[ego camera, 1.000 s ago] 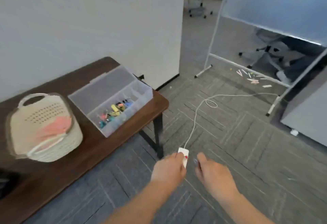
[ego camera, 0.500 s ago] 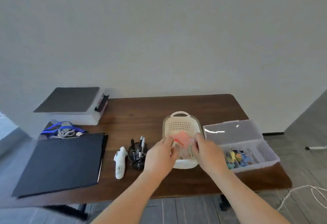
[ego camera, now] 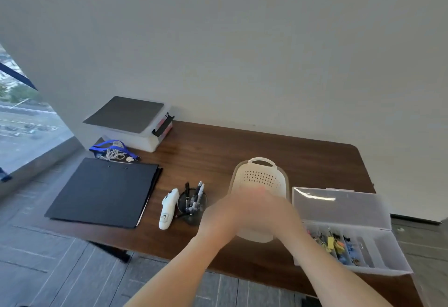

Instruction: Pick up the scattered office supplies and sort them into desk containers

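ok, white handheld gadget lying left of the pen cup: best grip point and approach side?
Grip the white gadget across its narrow middle, coming from above and its left side. It lies flat, long axis running front to back; the pen cup crowds its right side, while bare desk lies left of it, before the black folder.

Hands, blurred, over basket.

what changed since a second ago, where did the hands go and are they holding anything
A second ago both hands were low over the carpet at a white corded plug. The view has since swung to the brown wooden desk, and the left hand and right hand now meet over the cream perforated plastic basket. Blur hides any grip. The basket, black pen cup and clear compartment box stayed put.
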`<state>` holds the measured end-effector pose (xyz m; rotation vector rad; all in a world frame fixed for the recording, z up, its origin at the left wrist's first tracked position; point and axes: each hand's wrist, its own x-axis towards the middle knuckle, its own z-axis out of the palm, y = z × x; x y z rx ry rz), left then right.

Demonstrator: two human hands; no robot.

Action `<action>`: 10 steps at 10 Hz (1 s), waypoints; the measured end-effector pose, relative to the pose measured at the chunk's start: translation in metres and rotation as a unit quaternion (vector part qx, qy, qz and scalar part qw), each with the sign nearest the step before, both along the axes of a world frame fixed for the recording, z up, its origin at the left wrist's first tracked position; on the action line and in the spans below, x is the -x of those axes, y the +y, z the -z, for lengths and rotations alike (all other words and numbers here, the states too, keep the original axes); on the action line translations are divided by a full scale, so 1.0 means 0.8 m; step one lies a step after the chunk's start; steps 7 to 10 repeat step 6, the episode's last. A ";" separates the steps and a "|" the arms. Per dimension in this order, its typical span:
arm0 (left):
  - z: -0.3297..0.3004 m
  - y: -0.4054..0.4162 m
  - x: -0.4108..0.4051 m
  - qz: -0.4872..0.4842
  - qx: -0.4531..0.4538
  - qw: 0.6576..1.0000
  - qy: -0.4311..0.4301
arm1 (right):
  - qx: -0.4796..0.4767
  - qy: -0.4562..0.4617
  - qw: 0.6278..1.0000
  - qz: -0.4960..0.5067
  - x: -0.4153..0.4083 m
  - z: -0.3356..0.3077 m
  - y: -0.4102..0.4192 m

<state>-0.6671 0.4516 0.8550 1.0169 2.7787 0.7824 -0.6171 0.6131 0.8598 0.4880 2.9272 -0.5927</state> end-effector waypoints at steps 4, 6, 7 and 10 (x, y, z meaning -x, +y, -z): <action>-0.018 -0.118 0.102 -0.143 -0.024 0.989 -0.040 | -0.026 0.054 0.990 -0.127 0.098 -0.039 -0.105; 0.027 -0.137 0.118 -0.113 0.002 0.984 -0.136 | -0.012 0.030 0.990 -0.137 0.117 -0.010 -0.135; 0.027 -0.137 0.118 -0.113 0.002 0.984 -0.136 | -0.012 0.030 0.990 -0.137 0.117 -0.010 -0.135; 0.027 -0.137 0.118 -0.113 0.002 0.984 -0.136 | -0.012 0.030 0.990 -0.137 0.117 -0.010 -0.135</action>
